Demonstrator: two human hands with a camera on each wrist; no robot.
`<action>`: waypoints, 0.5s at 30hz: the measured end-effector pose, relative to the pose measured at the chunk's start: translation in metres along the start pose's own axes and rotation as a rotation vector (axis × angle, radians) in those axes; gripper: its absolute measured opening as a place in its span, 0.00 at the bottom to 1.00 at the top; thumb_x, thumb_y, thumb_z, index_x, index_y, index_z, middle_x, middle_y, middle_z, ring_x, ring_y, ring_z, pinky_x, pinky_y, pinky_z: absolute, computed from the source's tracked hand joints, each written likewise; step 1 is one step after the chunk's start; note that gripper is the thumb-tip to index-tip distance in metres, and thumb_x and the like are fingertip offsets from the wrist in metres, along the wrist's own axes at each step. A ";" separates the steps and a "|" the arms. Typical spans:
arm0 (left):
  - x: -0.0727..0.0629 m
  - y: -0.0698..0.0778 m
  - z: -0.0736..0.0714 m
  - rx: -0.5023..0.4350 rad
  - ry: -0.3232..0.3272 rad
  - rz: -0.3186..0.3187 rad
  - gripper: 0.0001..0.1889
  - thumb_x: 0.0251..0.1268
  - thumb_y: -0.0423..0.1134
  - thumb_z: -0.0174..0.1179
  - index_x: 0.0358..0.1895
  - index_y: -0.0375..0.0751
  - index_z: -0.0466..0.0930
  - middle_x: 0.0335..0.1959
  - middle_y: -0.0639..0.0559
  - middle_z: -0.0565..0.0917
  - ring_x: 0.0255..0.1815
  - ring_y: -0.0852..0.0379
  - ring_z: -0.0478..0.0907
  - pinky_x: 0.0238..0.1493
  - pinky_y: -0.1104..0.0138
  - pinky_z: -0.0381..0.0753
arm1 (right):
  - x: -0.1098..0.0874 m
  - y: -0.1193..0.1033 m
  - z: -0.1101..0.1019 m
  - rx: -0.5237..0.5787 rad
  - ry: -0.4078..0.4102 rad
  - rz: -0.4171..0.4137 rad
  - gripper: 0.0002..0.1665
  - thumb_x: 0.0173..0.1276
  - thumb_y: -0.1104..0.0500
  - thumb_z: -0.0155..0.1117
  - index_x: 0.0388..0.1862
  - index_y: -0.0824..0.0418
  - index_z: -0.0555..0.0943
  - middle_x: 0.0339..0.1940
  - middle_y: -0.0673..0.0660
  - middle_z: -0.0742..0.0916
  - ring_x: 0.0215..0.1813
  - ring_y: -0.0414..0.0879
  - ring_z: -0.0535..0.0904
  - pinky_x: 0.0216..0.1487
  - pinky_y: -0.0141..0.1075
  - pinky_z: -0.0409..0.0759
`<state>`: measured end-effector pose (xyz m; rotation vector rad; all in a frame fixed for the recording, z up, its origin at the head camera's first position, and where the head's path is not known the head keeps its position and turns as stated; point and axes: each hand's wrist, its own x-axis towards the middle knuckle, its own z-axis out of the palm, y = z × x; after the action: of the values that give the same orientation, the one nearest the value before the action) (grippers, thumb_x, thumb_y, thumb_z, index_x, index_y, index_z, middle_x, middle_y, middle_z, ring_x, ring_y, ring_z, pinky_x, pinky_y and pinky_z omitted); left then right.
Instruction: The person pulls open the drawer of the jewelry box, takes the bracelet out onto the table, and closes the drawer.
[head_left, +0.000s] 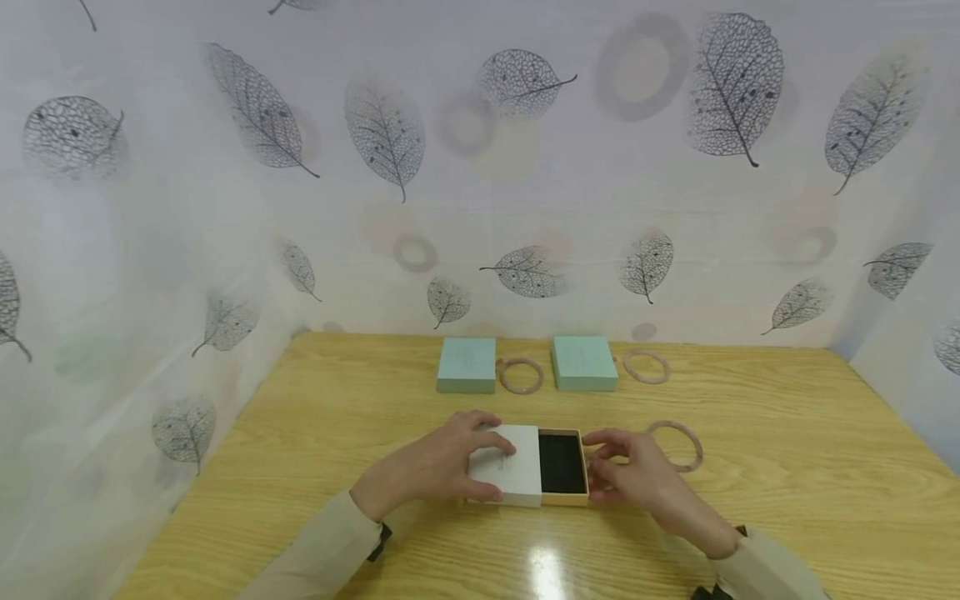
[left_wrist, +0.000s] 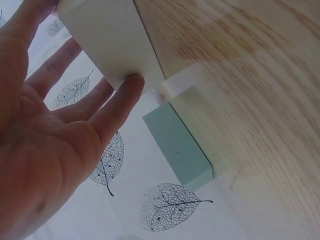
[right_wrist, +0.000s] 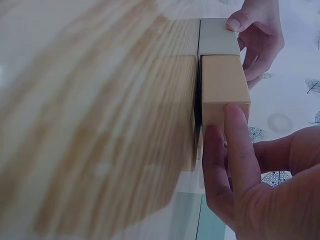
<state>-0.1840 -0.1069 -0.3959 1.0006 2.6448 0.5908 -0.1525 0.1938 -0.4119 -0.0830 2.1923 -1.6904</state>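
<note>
A white box sleeve (head_left: 517, 458) lies on the wooden table, with an orange drawer (head_left: 566, 499) sticking partly out of its right side. Black padding (head_left: 562, 464) fills the exposed part of the drawer. My left hand (head_left: 453, 462) grips the sleeve, thumb on the near side and other fingers over the top and far side. In the left wrist view the thumb presses the white side wall (left_wrist: 107, 40). At the drawer's right end, fingertips of my right hand (head_left: 641, 479) press the end face; the right wrist view shows them against the orange end (right_wrist: 225, 112).
Two mint-green boxes (head_left: 467, 364) (head_left: 585, 363) stand at the back of the table. Pale pinkish bangles lie beside them, one between the boxes (head_left: 504, 379) and one farther right (head_left: 647, 380). Another bangle (head_left: 701, 450) lies just behind my right hand. Leaf-patterned curtain (head_left: 525, 192) surrounds the table.
</note>
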 end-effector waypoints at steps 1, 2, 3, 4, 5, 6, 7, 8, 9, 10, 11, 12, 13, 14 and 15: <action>0.000 0.000 0.000 0.000 0.000 -0.001 0.27 0.61 0.55 0.72 0.64 0.56 0.81 0.76 0.44 0.68 0.77 0.43 0.64 0.75 0.48 0.72 | 0.000 0.000 0.000 0.000 -0.002 0.000 0.24 0.76 0.72 0.53 0.70 0.76 0.69 0.45 0.64 0.83 0.40 0.49 0.85 0.40 0.41 0.91; 0.000 0.000 0.000 0.001 0.000 -0.001 0.27 0.61 0.55 0.72 0.64 0.57 0.81 0.76 0.44 0.68 0.77 0.43 0.64 0.75 0.48 0.72 | 0.001 0.000 0.000 0.000 -0.004 0.000 0.24 0.76 0.72 0.53 0.70 0.76 0.69 0.45 0.64 0.83 0.40 0.49 0.85 0.40 0.41 0.91; 0.000 0.000 0.000 0.002 0.000 0.000 0.27 0.61 0.55 0.72 0.64 0.57 0.81 0.76 0.44 0.68 0.77 0.43 0.64 0.75 0.48 0.72 | 0.001 -0.001 0.001 0.002 -0.006 -0.001 0.24 0.76 0.72 0.53 0.70 0.76 0.69 0.45 0.64 0.83 0.40 0.49 0.85 0.41 0.41 0.91; 0.000 0.000 0.000 0.002 -0.001 0.000 0.27 0.61 0.56 0.72 0.64 0.57 0.81 0.76 0.44 0.68 0.77 0.43 0.64 0.75 0.48 0.72 | 0.001 -0.001 0.001 0.003 -0.007 -0.003 0.24 0.76 0.72 0.52 0.70 0.76 0.69 0.45 0.64 0.83 0.40 0.49 0.85 0.41 0.41 0.91; -0.001 0.000 -0.001 0.003 -0.001 0.000 0.27 0.62 0.56 0.72 0.64 0.57 0.81 0.76 0.44 0.68 0.77 0.43 0.64 0.75 0.48 0.72 | 0.001 -0.001 0.001 0.002 -0.009 -0.005 0.25 0.76 0.72 0.52 0.70 0.76 0.69 0.45 0.64 0.83 0.40 0.49 0.85 0.41 0.41 0.91; -0.001 0.000 -0.001 0.004 -0.001 0.000 0.27 0.62 0.56 0.71 0.64 0.57 0.81 0.76 0.44 0.68 0.77 0.43 0.64 0.75 0.48 0.72 | 0.002 0.000 0.001 0.003 -0.010 -0.007 0.25 0.76 0.72 0.52 0.70 0.76 0.69 0.45 0.64 0.83 0.40 0.49 0.85 0.40 0.41 0.91; -0.001 0.001 -0.001 0.003 -0.002 -0.001 0.27 0.62 0.56 0.71 0.64 0.57 0.81 0.76 0.45 0.68 0.77 0.43 0.64 0.74 0.48 0.72 | 0.002 0.000 0.001 0.005 -0.011 -0.010 0.25 0.76 0.72 0.52 0.70 0.76 0.69 0.45 0.64 0.83 0.40 0.49 0.85 0.41 0.41 0.91; -0.001 0.001 -0.001 0.004 -0.002 -0.002 0.27 0.62 0.56 0.71 0.64 0.57 0.81 0.76 0.45 0.68 0.77 0.43 0.64 0.74 0.48 0.72 | 0.002 0.000 0.002 0.006 -0.012 -0.010 0.25 0.76 0.72 0.52 0.70 0.76 0.69 0.45 0.64 0.83 0.40 0.49 0.85 0.41 0.41 0.91; -0.001 0.001 -0.001 0.005 -0.002 -0.002 0.27 0.62 0.56 0.71 0.64 0.57 0.81 0.76 0.45 0.68 0.77 0.43 0.64 0.74 0.48 0.72 | 0.002 0.000 0.002 0.007 -0.014 -0.010 0.25 0.76 0.72 0.52 0.70 0.76 0.69 0.45 0.64 0.83 0.40 0.49 0.85 0.40 0.41 0.91; -0.001 0.001 -0.001 0.006 -0.002 -0.002 0.27 0.62 0.56 0.71 0.64 0.57 0.81 0.76 0.45 0.68 0.77 0.43 0.64 0.74 0.48 0.72 | 0.003 0.000 0.002 0.008 -0.015 -0.010 0.25 0.76 0.72 0.52 0.70 0.76 0.69 0.45 0.64 0.83 0.40 0.49 0.85 0.40 0.41 0.91; -0.001 0.001 -0.001 0.007 -0.002 -0.003 0.27 0.62 0.56 0.71 0.64 0.57 0.81 0.76 0.45 0.68 0.77 0.43 0.65 0.74 0.48 0.72 | 0.003 0.000 0.002 0.008 -0.017 -0.012 0.25 0.76 0.72 0.52 0.70 0.76 0.69 0.44 0.64 0.83 0.39 0.49 0.85 0.40 0.41 0.91; -0.001 0.002 -0.002 0.008 -0.001 -0.003 0.27 0.62 0.56 0.72 0.64 0.57 0.81 0.76 0.45 0.68 0.76 0.43 0.65 0.74 0.48 0.72 | 0.003 0.001 0.002 0.009 -0.017 -0.011 0.24 0.76 0.72 0.53 0.70 0.76 0.69 0.44 0.64 0.83 0.39 0.49 0.85 0.40 0.41 0.91; -0.002 0.002 -0.002 0.011 0.000 -0.002 0.27 0.62 0.56 0.72 0.64 0.57 0.81 0.76 0.45 0.69 0.76 0.43 0.65 0.74 0.48 0.72 | 0.004 0.001 0.003 0.011 -0.017 -0.010 0.24 0.76 0.72 0.53 0.70 0.76 0.69 0.44 0.64 0.83 0.39 0.49 0.85 0.40 0.41 0.91; -0.002 0.002 -0.002 0.010 0.002 0.001 0.27 0.61 0.55 0.72 0.64 0.57 0.81 0.76 0.44 0.69 0.76 0.43 0.65 0.74 0.48 0.72 | 0.004 0.001 0.003 0.012 -0.016 -0.009 0.24 0.76 0.72 0.53 0.70 0.76 0.69 0.45 0.64 0.83 0.39 0.49 0.85 0.40 0.41 0.91; -0.002 0.002 -0.002 0.009 0.001 -0.001 0.27 0.61 0.55 0.72 0.63 0.57 0.81 0.76 0.44 0.69 0.76 0.43 0.65 0.74 0.48 0.72 | 0.004 0.001 0.003 0.013 -0.016 -0.009 0.24 0.76 0.72 0.53 0.70 0.76 0.69 0.45 0.64 0.83 0.39 0.49 0.85 0.40 0.42 0.91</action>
<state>-0.1824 -0.1074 -0.3933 1.0022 2.6512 0.5796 -0.1550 0.1900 -0.4150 -0.1023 2.1724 -1.7032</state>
